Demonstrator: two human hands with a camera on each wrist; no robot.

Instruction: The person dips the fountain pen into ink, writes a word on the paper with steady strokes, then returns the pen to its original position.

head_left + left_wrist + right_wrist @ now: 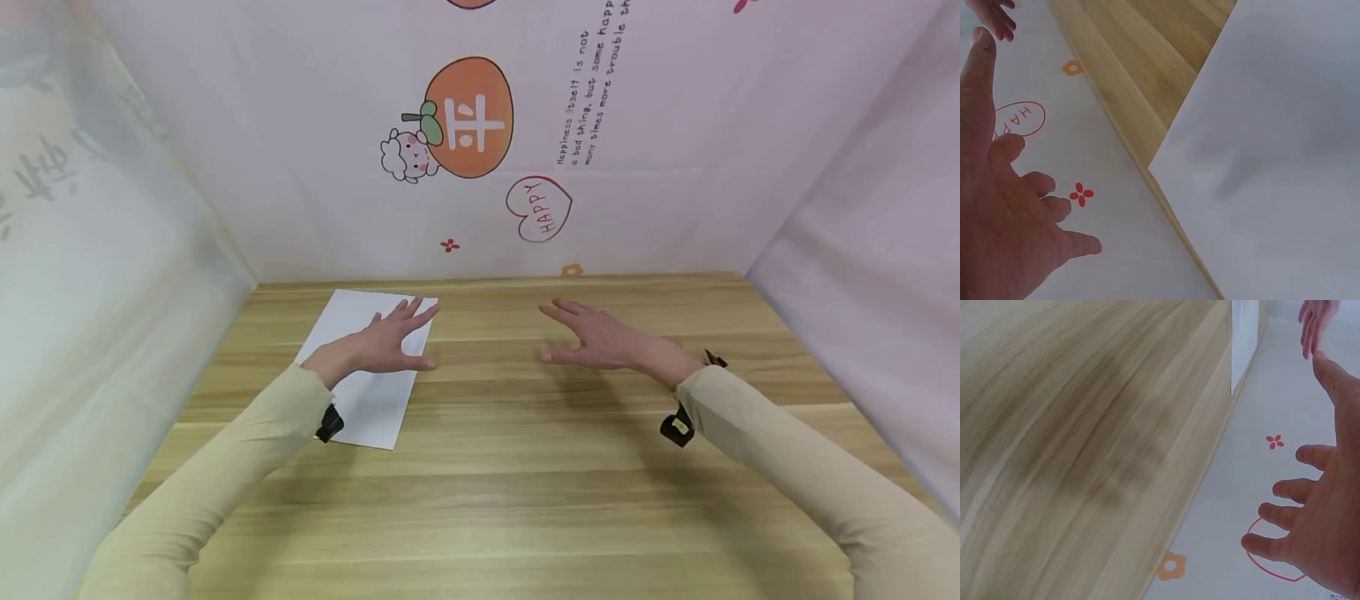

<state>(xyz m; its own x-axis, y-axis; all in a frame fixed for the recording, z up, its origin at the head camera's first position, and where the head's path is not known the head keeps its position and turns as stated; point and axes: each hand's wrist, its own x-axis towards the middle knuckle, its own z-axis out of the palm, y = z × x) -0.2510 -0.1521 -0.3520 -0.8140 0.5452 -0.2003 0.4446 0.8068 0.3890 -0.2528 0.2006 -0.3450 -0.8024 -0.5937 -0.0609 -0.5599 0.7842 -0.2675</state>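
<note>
Over a white sheet of paper (367, 408) on the left of the wooden table, my left hand (386, 340) hovers with its fingers spread. The same left hand (1010, 206) holds nothing in the left wrist view, and the paper (1272, 156) lies beside it. Across from it, my right hand (600, 337) is held above bare wood, its fingers apart and pointing inward. In the right wrist view nothing touches the right hand (1322, 519); its shadow falls on the wood, and the paper's edge (1244, 344) shows at the top.
The wood-grain table (495, 500) meets a white printed cloth (337, 200) along its back edge. White cloth walls also rise at the left (97, 250) and right (870, 217). A black strap device (678, 426) is on my right wrist, another (330, 423) on my left.
</note>
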